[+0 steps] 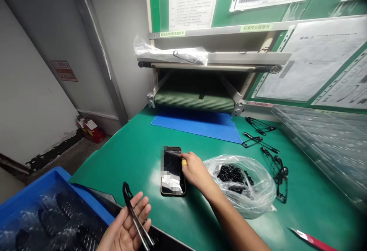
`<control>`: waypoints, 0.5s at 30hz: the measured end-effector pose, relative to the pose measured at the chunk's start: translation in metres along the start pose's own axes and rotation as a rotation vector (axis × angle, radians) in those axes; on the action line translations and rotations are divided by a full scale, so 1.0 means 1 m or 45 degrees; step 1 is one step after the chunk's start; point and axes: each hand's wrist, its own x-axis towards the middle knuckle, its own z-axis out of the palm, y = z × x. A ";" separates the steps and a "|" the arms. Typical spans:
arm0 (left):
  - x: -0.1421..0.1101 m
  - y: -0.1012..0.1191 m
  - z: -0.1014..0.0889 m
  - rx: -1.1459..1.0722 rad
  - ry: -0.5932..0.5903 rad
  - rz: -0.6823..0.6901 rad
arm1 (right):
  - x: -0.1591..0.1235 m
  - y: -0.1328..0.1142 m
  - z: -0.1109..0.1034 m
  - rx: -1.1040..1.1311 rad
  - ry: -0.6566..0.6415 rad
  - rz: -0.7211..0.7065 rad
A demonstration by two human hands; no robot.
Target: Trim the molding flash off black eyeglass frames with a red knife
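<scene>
Across the upturned palm of my left hand [130, 220] lies a long black frame-like part [132, 211] with thin glossy legs, its fingers loosely curled around it. My right hand [193, 168] reaches to the right edge of a smartphone [172, 178] lying face up on the table. Its fingers are bent together, and a yellow band circles one of them. A thin dark strip shows at the fingertips over the screen; whether they grip it is unclear. Right of that hand sits a clear plastic bag [243, 201] with many small black pieces [231, 174].
A blue bin [57, 182] of bagged black parts stands lower left. Loose black frames [282, 178] and a red-handled pointed tool [309, 239] lie on the right. Behind are a blue sheet [197, 126], a green conveyor belt [192, 100] and clear trays [323, 140].
</scene>
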 end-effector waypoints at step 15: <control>0.006 0.001 0.007 0.147 0.102 0.001 | -0.007 0.007 0.000 0.132 -0.109 0.012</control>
